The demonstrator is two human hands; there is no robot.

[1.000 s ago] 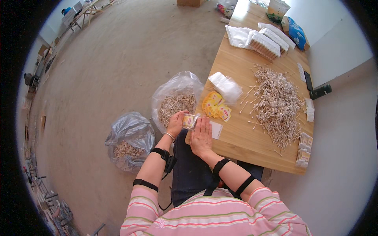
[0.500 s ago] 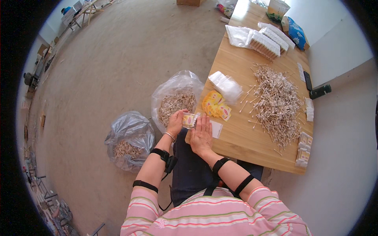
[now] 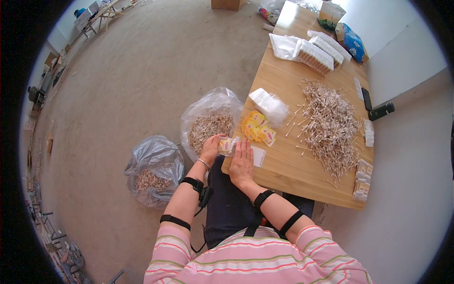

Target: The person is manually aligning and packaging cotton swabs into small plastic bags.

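Clockwise from the centre of view, the table [image 3: 293, 180] spreads from one to four o'clock, a clear bag [image 3: 220, 96] of swabs sits at eleven and a loose swab heap [image 3: 328, 125] lies near three. The right hand [image 3: 242, 163] rests straight-fingered at five, its grip clasping nothing, while the left hand [image 3: 210, 148], at nine, grasps a small swab packet [image 3: 226, 146] just off the table's nine-o'clock edge. If that grip tilts or squeezes too far, swabs could spill from the packet's three-o'clock end (sealed or not, I cannot tell).

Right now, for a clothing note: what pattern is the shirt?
The shirt is striped: pink, white, coral and green; best in the head view.
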